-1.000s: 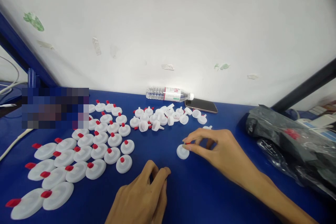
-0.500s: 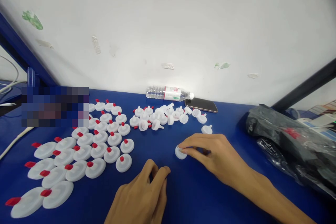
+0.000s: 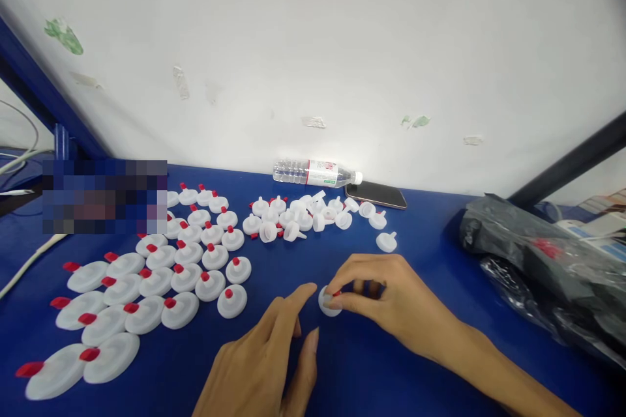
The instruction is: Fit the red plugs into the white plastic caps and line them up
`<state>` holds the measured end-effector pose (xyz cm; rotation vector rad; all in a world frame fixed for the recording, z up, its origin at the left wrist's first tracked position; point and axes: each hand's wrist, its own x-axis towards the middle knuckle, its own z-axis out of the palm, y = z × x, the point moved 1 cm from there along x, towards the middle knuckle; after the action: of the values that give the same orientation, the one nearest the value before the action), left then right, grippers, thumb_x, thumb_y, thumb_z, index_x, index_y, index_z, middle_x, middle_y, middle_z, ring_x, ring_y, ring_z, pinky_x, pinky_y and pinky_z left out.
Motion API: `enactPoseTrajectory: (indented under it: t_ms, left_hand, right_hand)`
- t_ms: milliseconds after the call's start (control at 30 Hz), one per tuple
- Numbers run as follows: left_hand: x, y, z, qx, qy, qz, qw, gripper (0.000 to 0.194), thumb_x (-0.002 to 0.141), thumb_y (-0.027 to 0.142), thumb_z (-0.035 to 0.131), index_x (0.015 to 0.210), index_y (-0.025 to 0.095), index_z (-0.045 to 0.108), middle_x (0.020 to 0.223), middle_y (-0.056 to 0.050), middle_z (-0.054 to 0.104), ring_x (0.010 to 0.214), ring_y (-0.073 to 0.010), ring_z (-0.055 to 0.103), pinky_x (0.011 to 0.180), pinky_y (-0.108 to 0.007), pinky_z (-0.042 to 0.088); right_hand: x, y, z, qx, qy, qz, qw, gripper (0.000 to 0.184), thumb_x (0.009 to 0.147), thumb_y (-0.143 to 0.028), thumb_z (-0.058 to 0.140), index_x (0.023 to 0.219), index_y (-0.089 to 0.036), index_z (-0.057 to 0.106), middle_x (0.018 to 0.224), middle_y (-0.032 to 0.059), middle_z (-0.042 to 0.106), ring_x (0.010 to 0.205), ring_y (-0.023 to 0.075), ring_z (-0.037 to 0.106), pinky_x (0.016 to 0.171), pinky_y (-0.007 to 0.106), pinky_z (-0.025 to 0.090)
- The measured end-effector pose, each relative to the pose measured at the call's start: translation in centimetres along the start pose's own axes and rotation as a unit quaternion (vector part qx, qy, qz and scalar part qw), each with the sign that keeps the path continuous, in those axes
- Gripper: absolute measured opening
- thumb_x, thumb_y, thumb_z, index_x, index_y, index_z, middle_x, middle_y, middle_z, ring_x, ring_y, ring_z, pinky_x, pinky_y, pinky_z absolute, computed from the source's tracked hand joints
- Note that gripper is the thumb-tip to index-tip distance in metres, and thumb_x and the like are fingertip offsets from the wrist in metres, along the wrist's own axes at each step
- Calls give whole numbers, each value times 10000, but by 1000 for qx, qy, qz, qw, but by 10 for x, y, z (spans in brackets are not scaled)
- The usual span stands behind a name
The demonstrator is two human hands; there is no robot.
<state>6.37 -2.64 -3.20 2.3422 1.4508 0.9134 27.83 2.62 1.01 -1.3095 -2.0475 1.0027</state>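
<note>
Pinching the cap (image 3: 327, 310) near its red tip (image 3: 337, 294) between thumb and forefinger of the right grip (image 3: 398, 309). Positioning the cap near the middle of the counter (image 3: 372, 371), just beyond the left grip (image 3: 259, 365); not telling from this view whether cap and counter are touching. Spreading thumb and forefinger of the left grip, pointing the forefinger toward the cap's left edge, just beside it. For good handling, probably best gripping the tip squarely, holding the disc level and applying force along the axis; avoiding sideways squeezing, given a likely risk of tilting. Moving outward: seeing rows (image 3: 186, 279) of red-tipped caps to the left, a loose pile (image 3: 303, 220) beyond, a lone cap (image 3: 387, 243) past the right grip; finally, noting a bottle (image 3: 320, 173) lying beside a phone (image 3: 376, 195) at the wall.
</note>
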Motion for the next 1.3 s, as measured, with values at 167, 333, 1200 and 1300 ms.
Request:
enactPoseTrajectory:
  t_ms: [167, 333, 1200, 1300]
  left_hand:
    - [-1, -1, 3, -42, -4, -1, 999, 374, 1046, 317, 484, 1417, 348, 455, 962, 70, 778, 687, -77, 764, 423, -126, 465]
    - [0, 1, 2, -19, 0, 15, 1000, 334, 1055, 309, 469, 1388, 338, 476, 961, 65, 781, 688, -95, 772, 474, -156, 506]
    - [-6, -8, 10, 131, -36, 86, 987, 344, 1024, 269, 481, 1368, 268, 478, 979, 27, 734, 730, -167, 781, 490, -261, 580]
    - [-6, -7, 9, 138, -43, 87, 986, 337, 1043, 294, 453, 1377, 260, 471, 989, 12, 741, 741, -172, 785, 476, -263, 567]
  right_hand:
    - [-1, -3, 5, 11, -17, 1, 1000, 30, 888, -334, 830, 882, -305, 835, 862, -60, 700, 601, 63, 470, 555, 217, 380]
    - [-3, -4, 9, 24, -45, -3, 999, 83, 894, -345, 823, 882, -263, 823, 828, -53, 691, 619, 63, 500, 571, 205, 394]
    - [-5, -4, 10, 4, -75, -34, 997, 77, 932, -326, 786, 935, -255, 817, 856, -39, 698, 691, 82, 599, 658, 192, 456]
    - [-4, -6, 10, 4, -87, -28, 996, 81, 933, -321, 786, 978, -261, 815, 903, -31, 708, 727, 93, 620, 685, 200, 471]
